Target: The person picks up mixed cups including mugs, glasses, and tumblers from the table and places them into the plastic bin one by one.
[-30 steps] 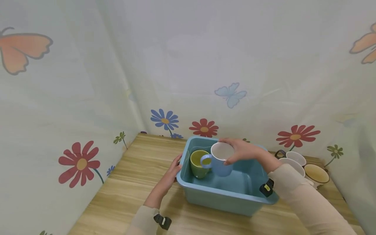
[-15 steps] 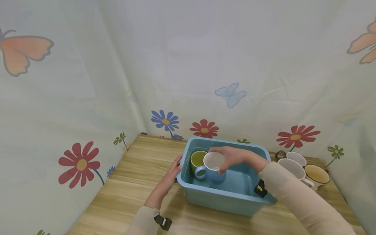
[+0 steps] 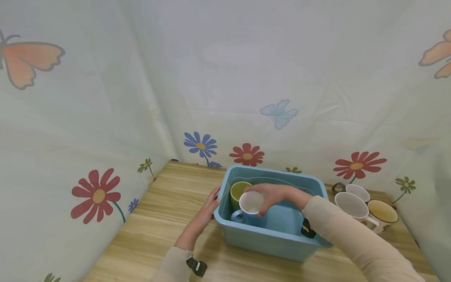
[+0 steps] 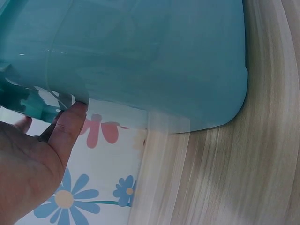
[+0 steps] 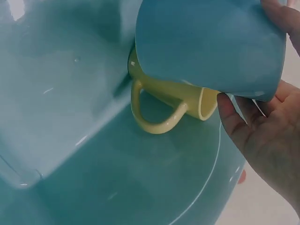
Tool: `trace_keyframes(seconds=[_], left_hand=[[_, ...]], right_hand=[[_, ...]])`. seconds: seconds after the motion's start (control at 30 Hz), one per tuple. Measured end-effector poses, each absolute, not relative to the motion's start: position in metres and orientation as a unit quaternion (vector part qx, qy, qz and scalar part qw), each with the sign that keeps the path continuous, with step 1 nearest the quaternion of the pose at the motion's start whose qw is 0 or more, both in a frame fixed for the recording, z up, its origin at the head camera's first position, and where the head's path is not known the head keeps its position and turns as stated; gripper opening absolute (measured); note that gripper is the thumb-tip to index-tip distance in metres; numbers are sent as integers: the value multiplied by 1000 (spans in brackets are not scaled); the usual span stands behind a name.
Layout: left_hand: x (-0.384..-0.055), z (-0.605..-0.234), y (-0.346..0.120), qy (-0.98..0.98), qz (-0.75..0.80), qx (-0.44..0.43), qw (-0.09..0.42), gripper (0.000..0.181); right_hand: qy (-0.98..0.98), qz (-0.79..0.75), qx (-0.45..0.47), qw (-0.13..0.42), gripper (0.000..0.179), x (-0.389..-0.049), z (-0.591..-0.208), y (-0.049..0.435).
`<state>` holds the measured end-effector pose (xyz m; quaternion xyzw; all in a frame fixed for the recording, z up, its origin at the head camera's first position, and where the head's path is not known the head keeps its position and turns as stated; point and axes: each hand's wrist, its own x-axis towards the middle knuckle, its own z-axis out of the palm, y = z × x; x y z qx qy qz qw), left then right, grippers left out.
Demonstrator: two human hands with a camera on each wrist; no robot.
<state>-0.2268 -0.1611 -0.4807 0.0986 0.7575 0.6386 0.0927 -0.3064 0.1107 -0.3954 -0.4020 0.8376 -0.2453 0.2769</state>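
My right hand [image 3: 269, 196] grips a light blue mug [image 5: 211, 47] with a white inside by its rim, from above. The mug is upright, low inside a blue plastic tub [image 3: 264, 233], its handle pointing left and toward me. Right behind it stands a yellow-green mug [image 3: 239, 192], partly hidden by the blue one. In the right wrist view the yellow-green mug's handle [image 5: 157, 126] shows beside the blue mug. My left hand [image 3: 206, 209] holds the tub's left rim, with fingertips [image 4: 75, 112] against the wall under the rim in the left wrist view.
To the tub's right stand a large white mug [image 3: 352, 205], a white-lined mug with a dark handle [image 3: 357, 192] and a cream mug with a dark rim [image 3: 384, 211]. The wooden table [image 3: 141, 235] meets a flowered curtain [image 3: 225, 98] behind and at the sides.
My right hand has carried the blue mug left and down, deeper into the tub and in front of the yellow-green mug. My left hand stays at the tub's rim.
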Motion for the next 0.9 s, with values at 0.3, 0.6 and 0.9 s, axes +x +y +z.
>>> trace_keyframes(seconds=[0.3,0.6,0.9], left_hand=[[-226,-480,-160,757,641,89,92,60],[-226,-480,-160,755,641,97,99,60],[-226,-479,-161,758,639,92,95,61]], right_hand=[[846,-220,-399,275,87,-300,-405,99],[850,-190,-407,275,86,-299,-413,89],[855,-160,-418,262,86,-299,-417,76]])
